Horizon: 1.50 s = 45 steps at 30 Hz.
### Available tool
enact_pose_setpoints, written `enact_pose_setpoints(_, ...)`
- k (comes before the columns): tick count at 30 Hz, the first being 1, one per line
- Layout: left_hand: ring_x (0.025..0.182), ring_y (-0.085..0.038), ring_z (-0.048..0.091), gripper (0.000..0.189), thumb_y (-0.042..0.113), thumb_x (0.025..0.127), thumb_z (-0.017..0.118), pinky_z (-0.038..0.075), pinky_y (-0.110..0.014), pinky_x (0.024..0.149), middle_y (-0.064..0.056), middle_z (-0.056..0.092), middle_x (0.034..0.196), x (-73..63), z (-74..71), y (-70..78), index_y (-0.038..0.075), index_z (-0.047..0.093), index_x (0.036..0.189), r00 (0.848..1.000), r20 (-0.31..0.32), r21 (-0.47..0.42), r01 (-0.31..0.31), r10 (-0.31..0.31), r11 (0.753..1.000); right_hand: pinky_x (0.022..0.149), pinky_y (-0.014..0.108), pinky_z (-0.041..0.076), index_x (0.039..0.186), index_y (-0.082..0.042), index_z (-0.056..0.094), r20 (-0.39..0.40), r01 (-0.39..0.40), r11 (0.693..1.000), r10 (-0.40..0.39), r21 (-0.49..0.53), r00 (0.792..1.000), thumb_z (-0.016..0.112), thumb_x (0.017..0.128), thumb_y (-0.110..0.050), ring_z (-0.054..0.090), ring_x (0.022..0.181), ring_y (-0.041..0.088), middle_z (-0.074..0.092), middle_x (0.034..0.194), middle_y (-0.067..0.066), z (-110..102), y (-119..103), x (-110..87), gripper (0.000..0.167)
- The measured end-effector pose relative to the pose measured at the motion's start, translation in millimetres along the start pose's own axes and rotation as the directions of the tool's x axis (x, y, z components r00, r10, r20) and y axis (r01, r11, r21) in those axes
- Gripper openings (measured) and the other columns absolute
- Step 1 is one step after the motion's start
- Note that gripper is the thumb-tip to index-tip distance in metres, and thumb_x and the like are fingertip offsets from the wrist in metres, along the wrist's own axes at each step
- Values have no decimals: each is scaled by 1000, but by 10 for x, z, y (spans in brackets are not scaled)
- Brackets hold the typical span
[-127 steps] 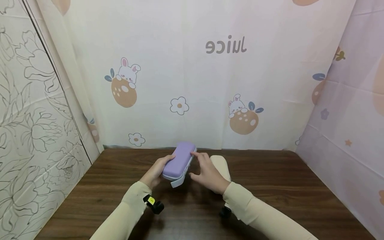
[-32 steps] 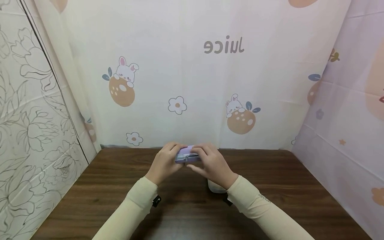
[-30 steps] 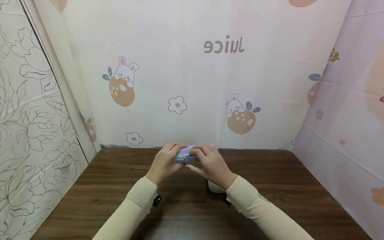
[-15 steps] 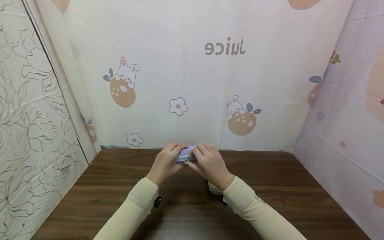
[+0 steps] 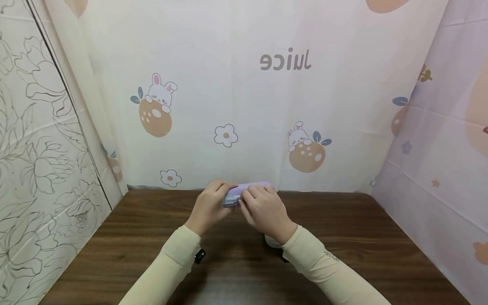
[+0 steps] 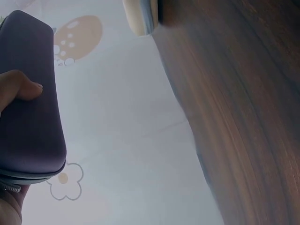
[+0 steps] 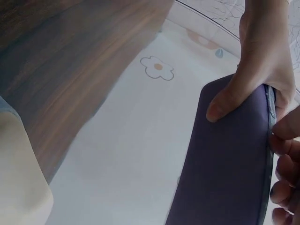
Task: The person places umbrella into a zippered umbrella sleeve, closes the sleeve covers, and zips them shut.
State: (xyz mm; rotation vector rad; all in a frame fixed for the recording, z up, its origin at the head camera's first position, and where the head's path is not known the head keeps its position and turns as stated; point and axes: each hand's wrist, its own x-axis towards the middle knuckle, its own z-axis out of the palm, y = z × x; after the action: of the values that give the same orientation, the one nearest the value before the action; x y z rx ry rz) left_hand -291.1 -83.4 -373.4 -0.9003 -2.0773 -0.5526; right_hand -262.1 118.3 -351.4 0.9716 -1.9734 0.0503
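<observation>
A purple zip case (image 5: 249, 185) is held above the table, its pale zipper seam facing the person. My left hand (image 5: 209, 207) grips its left end, the thumb (image 6: 28, 90) flat on the smooth top in the left wrist view. My right hand (image 5: 264, 209) has its fingers curled at the front edge. In the right wrist view its thumb and forefinger (image 7: 283, 136) pinch at the zipper seam (image 7: 270, 105); the zipper pull is hidden behind them. The case looks closed along the seam that shows. A cream case (image 5: 273, 241) sits on the table, partly behind my right wrist.
The dark wooden table (image 5: 126, 245) runs back to a printed curtain (image 5: 228, 84) with rabbits and flowers. More printed cloth (image 5: 438, 169) hangs at the right, and a line-drawn flower sheet (image 5: 42, 169) at the left.
The case has turned from pointing away to lying crosswise, zipper edge toward the person. Lately my right fingers have curled tighter at the seam, and more of the purple top shows.
</observation>
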Motion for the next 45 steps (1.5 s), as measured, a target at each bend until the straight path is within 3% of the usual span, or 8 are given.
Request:
enact_pose_setpoints(4, 96, -21, 61, 42, 13, 74, 86, 56, -36, 80, -3, 64, 103, 3, 3, 3, 10, 70, 113, 1000, -10, -4, -3, 3, 1000, 48, 23, 37, 83, -8, 59, -27, -14, 999, 15, 35, 1000, 61, 94, -16, 42, 56, 11, 46, 70, 0, -18, -31, -8, 14)
enact_pose_setpoints(7, 96, -21, 61, 43, 13, 74, 87, 56, -36, 80, -3, 64, 103, 2, 1, 4, 9, 70, 113, 1000, -14, -1, -6, 6, 1000, 43, 21, 31, 80, -9, 58, -27, -37, 999, 38, 39, 999, 61, 94, -16, 37, 53, 9, 43, 68, -1, -26, -43, -15, 16)
enact_pose_setpoints(26, 98, -22, 61, 42, 12, 75, 86, 57, -37, 81, -4, 65, 105, -3, -33, -16, 10, 70, 114, 1000, -14, 6, 9, -9, 1000, 40, 22, 32, 78, -10, 56, -17, -86, 996, 87, 37, 996, 57, 94, -17, 40, 53, 10, 44, 68, -2, -67, 31, -44, 17)
enact_pose_setpoints(34, 99, -21, 61, 42, 13, 76, 86, 56, -37, 83, -4, 65, 106, 3, -43, -8, 10, 70, 114, 1000, 5, 4, 26, -26, 1000, 42, 23, 36, 77, -10, 58, -51, -111, 994, 112, 25, 992, 61, 91, -16, 42, 52, 10, 49, 67, -2, -99, 114, -91, 15)
enact_pose_setpoints(45, 98, -22, 62, 44, 12, 73, 88, 56, -38, 82, -4, 65, 105, 16, -53, -8, 10, 70, 113, 1000, -23, 0, 11, -11, 1000, 42, 23, 35, 79, -10, 58, -32, -133, 989, 135, 65, 990, 60, 91, -17, 40, 52, 9, 47, 68, -3, -123, 183, -134, 14)
